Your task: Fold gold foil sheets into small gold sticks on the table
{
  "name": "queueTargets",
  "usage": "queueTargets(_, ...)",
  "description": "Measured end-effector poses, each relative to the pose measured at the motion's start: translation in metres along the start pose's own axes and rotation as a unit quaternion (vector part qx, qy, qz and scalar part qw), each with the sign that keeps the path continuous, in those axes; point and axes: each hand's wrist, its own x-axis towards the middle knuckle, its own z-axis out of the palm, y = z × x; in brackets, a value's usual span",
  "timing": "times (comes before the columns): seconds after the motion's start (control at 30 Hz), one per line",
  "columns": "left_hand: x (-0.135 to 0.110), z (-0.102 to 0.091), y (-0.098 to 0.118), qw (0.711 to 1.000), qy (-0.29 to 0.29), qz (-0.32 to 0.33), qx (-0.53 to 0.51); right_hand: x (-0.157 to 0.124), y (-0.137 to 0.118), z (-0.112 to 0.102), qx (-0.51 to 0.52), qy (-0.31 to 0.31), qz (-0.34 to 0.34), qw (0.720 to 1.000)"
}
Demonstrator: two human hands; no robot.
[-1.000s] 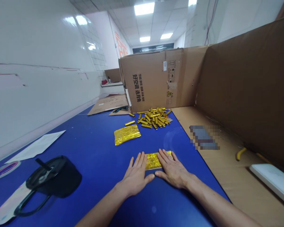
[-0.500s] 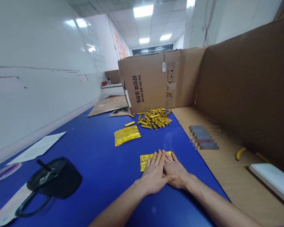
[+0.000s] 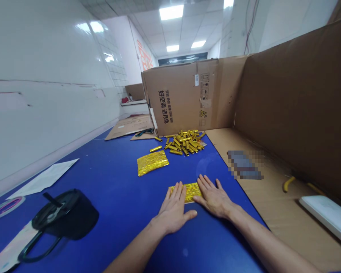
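Observation:
A small sheet of gold foil (image 3: 191,190) lies flat on the blue table (image 3: 113,189) in front of me. My left hand (image 3: 174,208) presses on its left end with fingers stretched out flat. Over the foil's right end lies my right hand (image 3: 214,197), also flat with fingers spread. A second gold foil sheet (image 3: 152,162) rests further back. Behind it sits a pile of several rolled gold foil sticks (image 3: 184,141).
A large cardboard box (image 3: 187,96) stands at the back, and a cardboard wall (image 3: 295,106) runs along the right over a cardboard floor. A black lidded cup (image 3: 65,214) and tape roll (image 3: 4,206) sit at left, with white paper (image 3: 44,176). A white slab (image 3: 326,218) lies at right.
My hands came together over the middle of the foil, then slid apart again toward its two ends. The foil stays flat on the table.

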Motion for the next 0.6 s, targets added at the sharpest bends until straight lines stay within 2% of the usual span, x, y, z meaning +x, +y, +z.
queueTargets(0.1, 0.0, 0.0, 0.001, 1.0, 0.002, -0.005, 0.009, 0.005, 0.01, -0.002, -0.013, 0.034, 0.088, 0.995)
queueTargets(0.17, 0.0, 0.001, 0.001, 1.0, 0.004, -0.01, 0.012, 0.005, 0.008, -0.005, -0.015, 0.075, 0.113, 0.991)
queueTargets(0.2, 0.0, 0.001, 0.001, 1.0, 0.005, -0.011, 0.013, 0.003, 0.004, -0.008, -0.01, 0.093, 0.096, 0.991)
queueTargets(0.27, 0.001, 0.002, 0.0, 1.0, 0.003, -0.01, 0.013, -0.003, -0.01, -0.011, 0.02, 0.09, -0.001, 0.996)
queueTargets(0.37, 0.001, 0.004, -0.002, 1.0, -0.004, -0.003, 0.013, -0.013, -0.033, -0.012, 0.085, -0.01, -0.138, 0.987)
queueTargets(0.47, 0.002, 0.005, -0.002, 1.0, -0.001, -0.009, 0.008, -0.016, -0.041, -0.011, 0.09, -0.039, -0.13, 0.987)
queueTargets(0.6, 0.002, 0.003, -0.002, 1.0, 0.004, -0.017, -0.002, -0.011, -0.03, -0.01, 0.062, -0.028, -0.069, 0.995)
